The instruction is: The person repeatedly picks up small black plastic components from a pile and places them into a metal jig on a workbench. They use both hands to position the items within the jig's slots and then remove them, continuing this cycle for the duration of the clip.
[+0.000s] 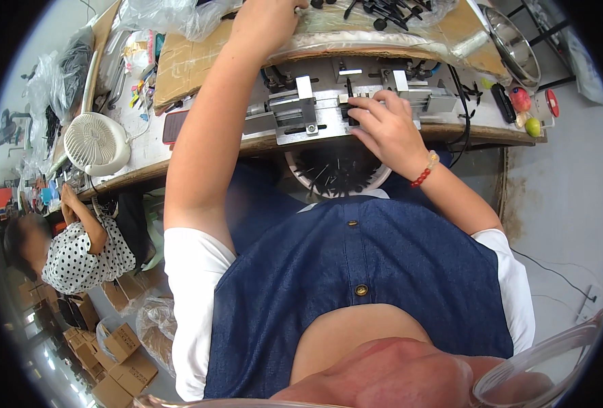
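My right hand [391, 132] is at a metal clamping fixture [294, 133] on the table's front edge. Its thumb and forefinger close around a small black part [348, 113] in the middle of the fixture; the fingers partly hide this part. Stretched far forward, my left hand [269, 26] is beside a heap of black stemmed plastic parts [386, 9] on a plastic-covered cardboard sheet. The top edge of the picture cuts off most of its fingers, so its grip does not show. Below the fixture, a white tub [303, 178] holds many black pieces.
A white fan [96, 144] and a phone [173, 127] lie left of my left arm. At the right are a steel bowl [519, 51], black cables [462, 109] and fruit [532, 127]. Another person [87, 255] sits at the left, near cardboard boxes [128, 370].
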Demonstrator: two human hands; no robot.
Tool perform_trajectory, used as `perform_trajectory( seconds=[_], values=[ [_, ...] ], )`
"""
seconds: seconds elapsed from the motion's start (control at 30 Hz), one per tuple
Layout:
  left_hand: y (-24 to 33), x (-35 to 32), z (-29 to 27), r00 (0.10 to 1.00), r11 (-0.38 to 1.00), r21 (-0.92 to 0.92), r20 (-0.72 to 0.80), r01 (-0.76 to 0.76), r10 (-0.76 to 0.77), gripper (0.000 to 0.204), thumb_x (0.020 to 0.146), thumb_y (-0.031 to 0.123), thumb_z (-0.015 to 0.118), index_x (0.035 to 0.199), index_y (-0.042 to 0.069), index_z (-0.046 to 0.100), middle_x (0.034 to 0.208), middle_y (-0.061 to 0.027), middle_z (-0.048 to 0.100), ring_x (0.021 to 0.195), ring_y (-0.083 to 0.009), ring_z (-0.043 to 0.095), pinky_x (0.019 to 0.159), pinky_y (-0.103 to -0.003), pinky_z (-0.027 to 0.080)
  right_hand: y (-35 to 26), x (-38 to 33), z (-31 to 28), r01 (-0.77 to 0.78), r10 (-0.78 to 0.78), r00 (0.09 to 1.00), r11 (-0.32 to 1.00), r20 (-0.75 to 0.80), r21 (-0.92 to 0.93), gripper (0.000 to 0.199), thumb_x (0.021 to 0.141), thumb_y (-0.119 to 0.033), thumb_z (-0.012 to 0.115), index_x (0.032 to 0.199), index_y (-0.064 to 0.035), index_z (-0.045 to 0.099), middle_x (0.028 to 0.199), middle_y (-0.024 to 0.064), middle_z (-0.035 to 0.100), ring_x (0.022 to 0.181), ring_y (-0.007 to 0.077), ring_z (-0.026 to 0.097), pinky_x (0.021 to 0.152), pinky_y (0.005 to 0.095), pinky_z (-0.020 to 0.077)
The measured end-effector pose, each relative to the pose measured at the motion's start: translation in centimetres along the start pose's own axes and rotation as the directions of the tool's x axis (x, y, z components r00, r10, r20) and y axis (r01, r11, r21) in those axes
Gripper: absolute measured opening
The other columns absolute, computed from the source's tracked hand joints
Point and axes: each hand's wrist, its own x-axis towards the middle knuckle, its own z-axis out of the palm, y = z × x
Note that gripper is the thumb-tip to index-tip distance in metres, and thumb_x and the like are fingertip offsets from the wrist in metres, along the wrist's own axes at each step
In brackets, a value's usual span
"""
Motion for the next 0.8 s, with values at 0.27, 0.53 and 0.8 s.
perform_trajectory(
  seconds=[0.27,0.53,0.8],
  values=[
    [1.7,-2.4,0.2,0.981,0.941,-0.337,-0.169,0.038,-0.1,0.02,0.087,0.013,0.072,0.105,0.003,0.075,0.1,-0.0198,0.071,0.1,-0.0388,0.067,0.087,-0.047,0.053,-2.8,4.2,-9.7,0.306,-0.058,0.944,0.523,-0.325,0.796,0.027,0.098,-0.022,0.065,0.121,-0.0061,0.066,0.123,0.0112,0.071,0.103,0.029,0.062,0.095,0.0421,0.0437],
    [5.5,-8.1,0.8,0.933,0.869,-0.494,-0.327,-0.032,-0.152,0.025,0.089,0.012,0.079,0.113,0.007,0.077,0.093,-0.0085,0.074,0.076,-0.0171,0.069,0.067,-0.029,0.055,-4.9,3.0,-13.8,0.541,-0.074,0.824,0.399,-0.562,0.74,0.051,0.097,-0.061,0.061,0.136,-0.028,0.061,0.111,-0.0068,0.066,0.094,0.0161,0.056,0.085,0.0319,0.0375],
    [9.4,-14.9,3.8,0.973,0.79,-0.614,-0.188,-0.009,-0.135,0.03,0.084,0.005,0.081,0.113,0.009,0.076,0.099,-0.01,0.072,0.08,-0.0216,0.07,0.066,-0.031,0.057,-5.6,2.7,-16.3,0.512,-0.049,0.823,0.493,-0.565,0.703,0.041,0.099,-0.058,0.061,0.113,-0.0201,0.068,0.09,-0.0097,0.065,0.068,0.0078,0.051,0.069,0.0277,0.0334]
  ],
)
